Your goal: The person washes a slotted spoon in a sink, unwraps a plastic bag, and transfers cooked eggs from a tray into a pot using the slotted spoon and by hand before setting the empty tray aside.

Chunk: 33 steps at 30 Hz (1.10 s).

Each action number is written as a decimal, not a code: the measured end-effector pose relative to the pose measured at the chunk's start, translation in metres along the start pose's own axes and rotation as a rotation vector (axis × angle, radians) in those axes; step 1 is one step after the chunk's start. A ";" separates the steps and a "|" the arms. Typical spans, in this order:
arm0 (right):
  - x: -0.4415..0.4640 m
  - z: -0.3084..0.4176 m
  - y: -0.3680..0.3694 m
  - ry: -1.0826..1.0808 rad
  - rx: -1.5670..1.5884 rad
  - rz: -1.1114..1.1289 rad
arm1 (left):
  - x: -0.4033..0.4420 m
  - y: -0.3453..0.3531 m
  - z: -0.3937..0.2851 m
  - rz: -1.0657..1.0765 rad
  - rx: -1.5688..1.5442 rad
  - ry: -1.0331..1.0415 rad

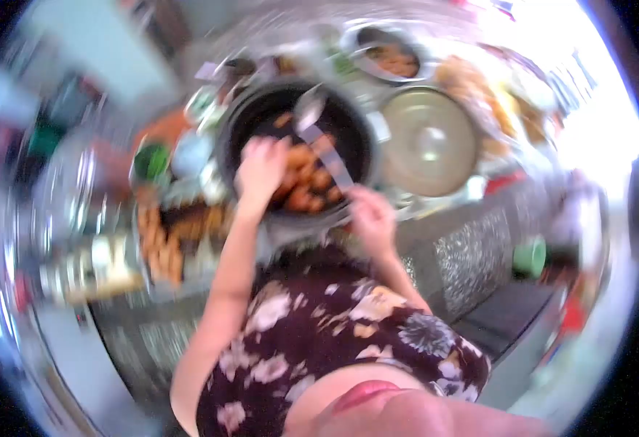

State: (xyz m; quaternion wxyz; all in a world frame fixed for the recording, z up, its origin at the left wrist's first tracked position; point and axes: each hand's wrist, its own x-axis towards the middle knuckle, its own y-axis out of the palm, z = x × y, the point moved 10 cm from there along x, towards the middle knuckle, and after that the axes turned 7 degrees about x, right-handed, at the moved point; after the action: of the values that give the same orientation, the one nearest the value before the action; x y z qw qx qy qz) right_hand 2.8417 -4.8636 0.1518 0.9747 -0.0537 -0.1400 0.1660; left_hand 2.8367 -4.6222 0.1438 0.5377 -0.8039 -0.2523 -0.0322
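Brown pieces (306,178) could be pushed over the near rim of the dark round pot (226,149) if they were swept too hard toward the person, since they are heaped close to that side. Softer ones could be broken if pressed by the left hand (263,166), which is held inside the pot, its fingers at the heap's left edge. Whether a piece is gripped there cannot be told through the blur. Those fingers could also be knocked by the metal spoon (328,154) if it were swung left; its handle is clasped in the right hand (372,216) at the pot's near right rim, and its bowl is pointed toward the far side. If the pot is hot, which is not shown, skin could be burned. The pieces are seen as small, rounded, golden to reddish-brown lumps, bunched in the near half, with a stray one apart near the far left. The hands are kept apart. Beside the pot, a wide round lid or pan (429,138) is seen to the right, and a tray of browned sticks (163,251) to the left.
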 end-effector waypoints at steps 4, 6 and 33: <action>-0.026 -0.079 0.104 0.224 0.141 -0.017 | -0.068 -0.015 0.163 -0.395 -0.371 -0.224; -0.036 -0.086 0.158 0.229 0.172 -0.045 | -0.108 -0.032 0.261 -0.554 -0.399 -0.344; -0.054 -0.098 0.107 0.350 0.209 -0.058 | -0.213 0.021 0.374 -0.519 -0.648 -0.699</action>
State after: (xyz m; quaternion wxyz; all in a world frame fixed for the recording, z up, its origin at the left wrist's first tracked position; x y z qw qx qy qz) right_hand 2.7884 -4.7868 0.0287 0.9888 0.0239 0.0482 0.1394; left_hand 2.5781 -4.3778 -0.0995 0.1205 -0.8025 -0.5837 0.0292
